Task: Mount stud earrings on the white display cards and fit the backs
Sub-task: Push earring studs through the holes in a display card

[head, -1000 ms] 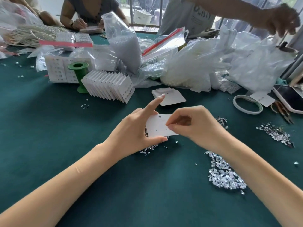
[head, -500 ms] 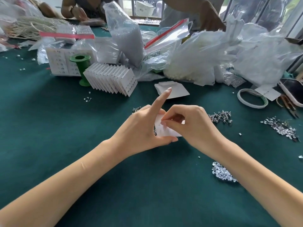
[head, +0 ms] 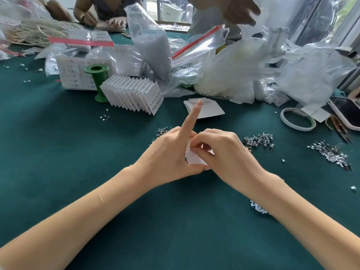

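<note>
My left hand (head: 167, 154) grips a small white display card (head: 192, 157) at the middle of the green table, its index finger pointing straight up. My right hand (head: 224, 152) pinches against the card's upper face; what sits between its fingertips is hidden. Loose piles of silver stud earrings lie at the right (head: 259, 140) and further right (head: 331, 154). A small heap of clear backs (head: 258, 208) shows beside my right forearm. More blank cards (head: 206, 110) lie just beyond my hands.
A fanned row of filled cards (head: 134, 94), a green spool (head: 98, 82) and a card box (head: 74, 75) stand at the back left. Plastic bags (head: 224, 75) crowd the far side. A tape ring (head: 298, 121), scissors (head: 340, 129) and a phone (head: 346, 112) lie right. Other people's hands work across the table.
My hands have closed together over the card, and the right fingers now cover most of it. The view has shifted slightly. A person's arm across the table has swung left.
</note>
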`<state>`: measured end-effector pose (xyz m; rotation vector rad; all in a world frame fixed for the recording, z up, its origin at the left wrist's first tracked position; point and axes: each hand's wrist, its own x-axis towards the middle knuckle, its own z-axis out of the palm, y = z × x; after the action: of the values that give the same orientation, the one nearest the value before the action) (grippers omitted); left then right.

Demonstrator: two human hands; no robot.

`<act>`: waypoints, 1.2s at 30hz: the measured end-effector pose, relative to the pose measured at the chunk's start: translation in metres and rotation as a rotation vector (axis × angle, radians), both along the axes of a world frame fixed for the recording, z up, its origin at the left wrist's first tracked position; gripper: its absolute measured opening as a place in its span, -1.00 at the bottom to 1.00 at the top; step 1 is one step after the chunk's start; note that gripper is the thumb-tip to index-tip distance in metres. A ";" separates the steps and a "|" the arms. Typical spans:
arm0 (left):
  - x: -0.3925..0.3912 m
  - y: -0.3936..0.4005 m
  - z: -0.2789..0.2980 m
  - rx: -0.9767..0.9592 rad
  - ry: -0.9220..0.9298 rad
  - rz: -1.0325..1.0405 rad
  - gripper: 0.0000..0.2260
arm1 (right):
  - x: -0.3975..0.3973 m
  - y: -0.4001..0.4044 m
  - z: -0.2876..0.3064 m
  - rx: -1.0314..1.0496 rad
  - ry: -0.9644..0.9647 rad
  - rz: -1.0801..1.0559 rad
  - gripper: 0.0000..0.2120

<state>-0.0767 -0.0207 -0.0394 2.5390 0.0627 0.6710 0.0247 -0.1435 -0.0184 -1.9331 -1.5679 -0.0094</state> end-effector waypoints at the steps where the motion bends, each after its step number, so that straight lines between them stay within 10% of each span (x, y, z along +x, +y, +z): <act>1: 0.000 0.000 0.000 -0.002 -0.001 0.001 -0.02 | 0.000 0.000 0.000 0.007 -0.016 0.009 -0.94; 11: 0.000 0.005 -0.002 -0.130 0.078 0.092 0.05 | 0.026 -0.005 0.014 0.119 0.192 -0.155 -0.96; 21: 0.001 0.031 -0.007 -0.129 0.067 0.200 0.01 | 0.060 -0.022 -0.001 -0.348 0.331 -0.209 -0.97; 36: 0.001 0.034 -0.004 -0.063 0.049 0.265 -0.03 | 0.050 -0.002 -0.030 -0.160 0.212 -0.247 -0.89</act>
<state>-0.0758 0.0136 -0.0436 2.5095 0.4369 0.6942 0.0746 -0.1453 -0.0481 -2.1629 -1.2179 0.2160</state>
